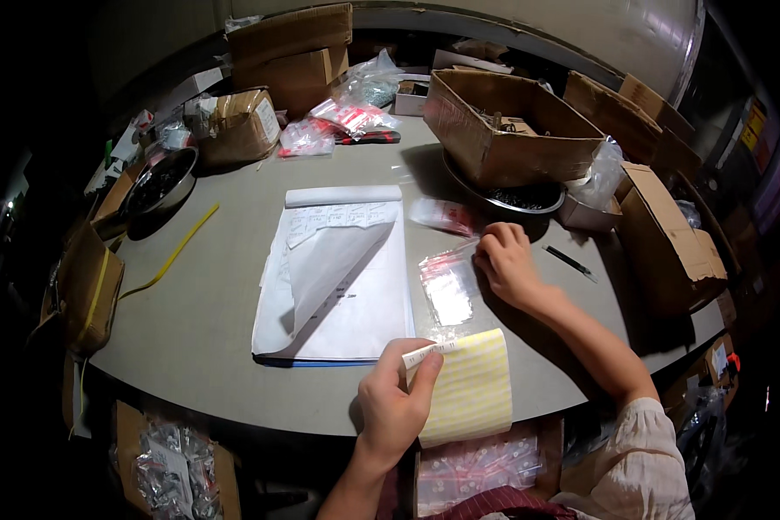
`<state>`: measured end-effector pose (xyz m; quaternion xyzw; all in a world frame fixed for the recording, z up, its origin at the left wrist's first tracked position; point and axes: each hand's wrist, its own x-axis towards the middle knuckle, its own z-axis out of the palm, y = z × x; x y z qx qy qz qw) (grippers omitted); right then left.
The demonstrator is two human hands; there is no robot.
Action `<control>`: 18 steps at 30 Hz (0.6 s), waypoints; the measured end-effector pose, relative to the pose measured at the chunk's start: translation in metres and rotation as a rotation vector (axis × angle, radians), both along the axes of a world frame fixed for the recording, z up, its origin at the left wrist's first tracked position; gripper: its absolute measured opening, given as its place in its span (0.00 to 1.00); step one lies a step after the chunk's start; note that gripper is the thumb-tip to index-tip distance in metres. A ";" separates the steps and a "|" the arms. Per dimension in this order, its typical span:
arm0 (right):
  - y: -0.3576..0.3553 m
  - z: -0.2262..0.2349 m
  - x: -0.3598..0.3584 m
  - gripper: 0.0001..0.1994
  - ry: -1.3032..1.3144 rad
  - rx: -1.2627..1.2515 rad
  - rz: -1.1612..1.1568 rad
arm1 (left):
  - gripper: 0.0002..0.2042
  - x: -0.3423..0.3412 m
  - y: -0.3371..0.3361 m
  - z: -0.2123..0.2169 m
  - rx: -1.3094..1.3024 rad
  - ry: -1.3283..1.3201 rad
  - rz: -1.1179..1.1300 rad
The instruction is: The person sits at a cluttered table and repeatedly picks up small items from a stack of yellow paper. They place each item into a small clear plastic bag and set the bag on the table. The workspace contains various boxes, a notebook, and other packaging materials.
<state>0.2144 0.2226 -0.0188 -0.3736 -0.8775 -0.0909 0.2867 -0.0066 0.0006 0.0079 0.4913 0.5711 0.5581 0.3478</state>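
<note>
Glossy plastic is seen in the bags [449, 293]; smooth paper in the label sheet [468, 386]; matt cardboard in the open carton [466, 139]; shiny metal in the left-hand bowl [182, 186].

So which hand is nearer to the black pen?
Right. The right hand is just left of the black pen; the left hand is farther off, to its lower left.

Left hand [394, 394] in grip, thumb pressed toward bent fingers; left forearm [353, 487] enters from lower edge. Right hand [507, 262] reaches farther forward, back upward, fingers curled; bare right forearm [594, 340] slants diagonally.
</note>
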 end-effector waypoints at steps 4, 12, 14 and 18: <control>-0.002 0.017 0.031 0.27 0.049 -0.299 -0.193 | 0.09 -0.001 -0.002 -0.011 0.077 -0.108 0.000; -0.115 0.068 0.082 0.18 -0.134 -0.820 0.172 | 0.08 0.000 0.000 -0.007 0.107 -0.279 -0.087; -0.146 0.078 0.083 0.15 -0.183 -0.996 0.300 | 0.08 0.002 0.001 -0.007 0.127 -0.318 -0.103; -0.169 0.104 0.089 0.15 -0.291 -1.171 0.464 | 0.08 0.003 0.001 -0.007 0.088 -0.318 -0.134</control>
